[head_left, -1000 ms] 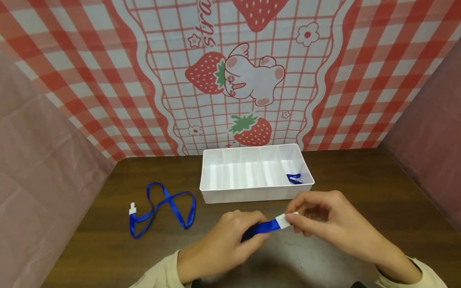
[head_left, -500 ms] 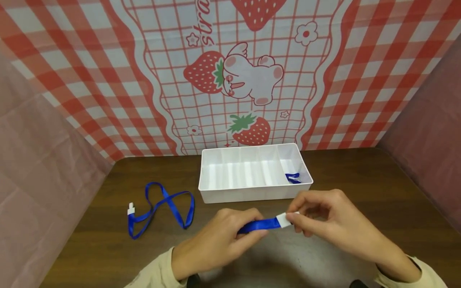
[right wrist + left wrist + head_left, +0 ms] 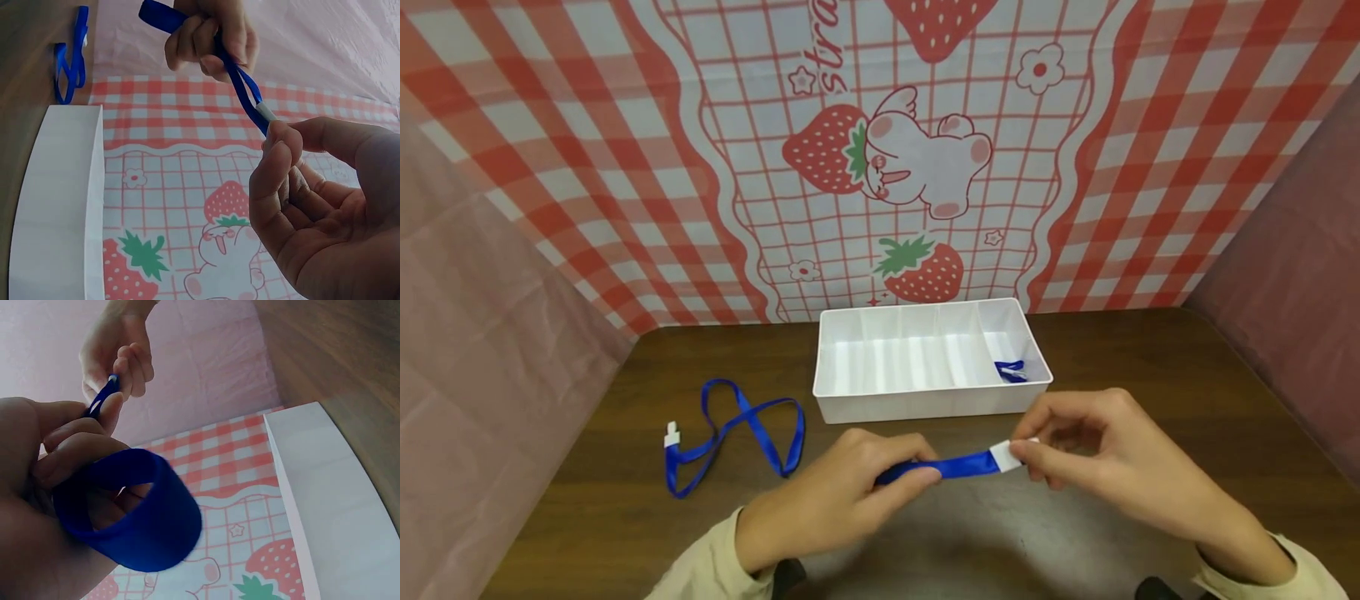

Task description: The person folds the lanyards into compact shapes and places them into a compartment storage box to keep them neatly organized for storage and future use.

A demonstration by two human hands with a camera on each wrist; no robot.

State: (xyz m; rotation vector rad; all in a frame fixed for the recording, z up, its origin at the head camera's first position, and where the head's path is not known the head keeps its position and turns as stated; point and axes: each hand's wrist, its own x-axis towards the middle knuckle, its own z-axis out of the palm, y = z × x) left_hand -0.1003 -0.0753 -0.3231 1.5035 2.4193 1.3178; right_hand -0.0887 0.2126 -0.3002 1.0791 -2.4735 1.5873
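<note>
A blue lanyard with a white plastic clip end stretches between my two hands in front of the box. My left hand grips the doubled strap between thumb and fingers. In the left wrist view, a wide loop of the lanyard bulges out of that hand. With thumb and forefinger, my right hand pinches the white clip end, hiding part of it. The right wrist view shows two strands of the strap running from the clip to the left hand.
Behind the hands stands a white divided box; a folded blue lanyard lies in its rightmost compartment. Another blue lanyard with a white clip lies loosely looped on the wooden table at left. A strawberry-patterned cloth hangs behind.
My left hand has slid left along the strap, so a longer stretch of blue shows between the hands. My right hand has shifted slightly right, still pinching the clip end.
</note>
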